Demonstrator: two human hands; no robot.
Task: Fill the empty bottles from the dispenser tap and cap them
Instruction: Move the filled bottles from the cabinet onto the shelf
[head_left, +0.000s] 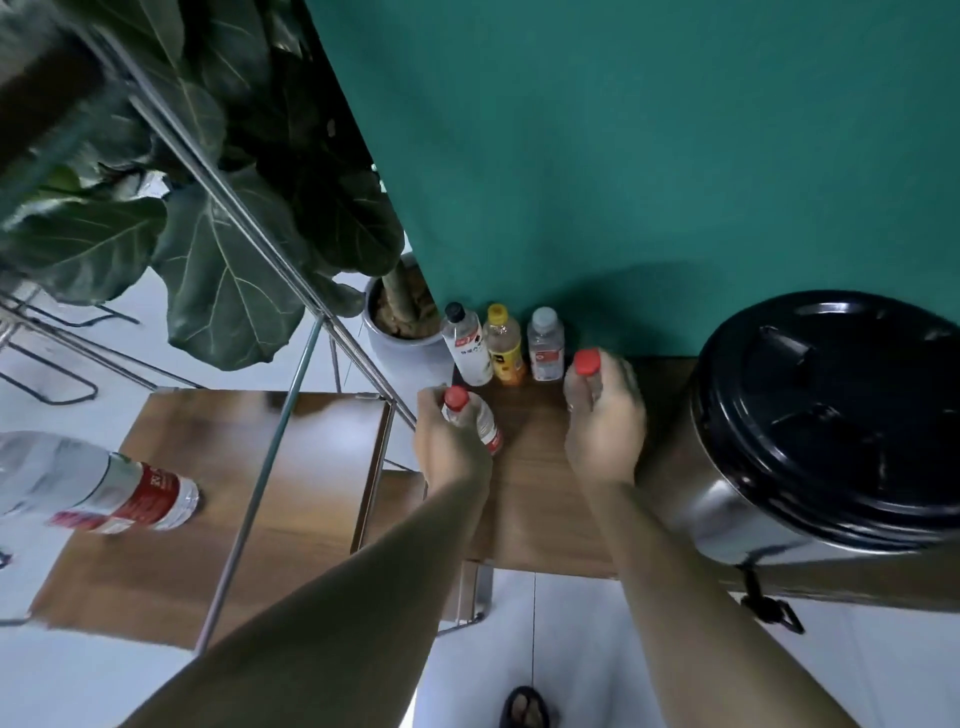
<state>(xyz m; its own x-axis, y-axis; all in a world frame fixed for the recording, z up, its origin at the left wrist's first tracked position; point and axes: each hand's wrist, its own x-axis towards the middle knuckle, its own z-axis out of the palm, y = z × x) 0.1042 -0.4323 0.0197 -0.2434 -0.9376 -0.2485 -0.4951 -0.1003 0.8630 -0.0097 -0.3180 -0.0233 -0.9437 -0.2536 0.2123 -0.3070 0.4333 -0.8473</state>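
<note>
Plainly, each hand had a red-capped bottle on the wooden surface (524, 499).
Left hand: the left hand (451, 441) had its fingers curled round a small clear bottle (475, 421) with a red cap and red label; that bottle leaned to the right, its base down on the surface.
Right hand: the right hand (605, 415) had its fingers wrapped round a second bottle, of which little but the red cap (587, 362) showed above the knuckles; the body was hidden by the hand.
Row at the back: three more bottles stood upright against the green wall (649, 156), close beside one another: a black-capped one (466, 345) on the left, a yellow one (503, 345) in the middle, a clear one (545, 345) with a pale cap on the right. All three had caps on.
Dispenser: a steel dispenser (753, 499) with a black lid stood on the surface just right of the right hand; its tap (769, 603) hung over the front edge.
Side table: a lower wooden table (249, 493) sat to the left, with a large clear bottle (98, 493) lying on its side there, red label showing.
Elsewhere: a potted plant (218, 249) stood behind the metal frame (291, 405), on the white floor.
</note>
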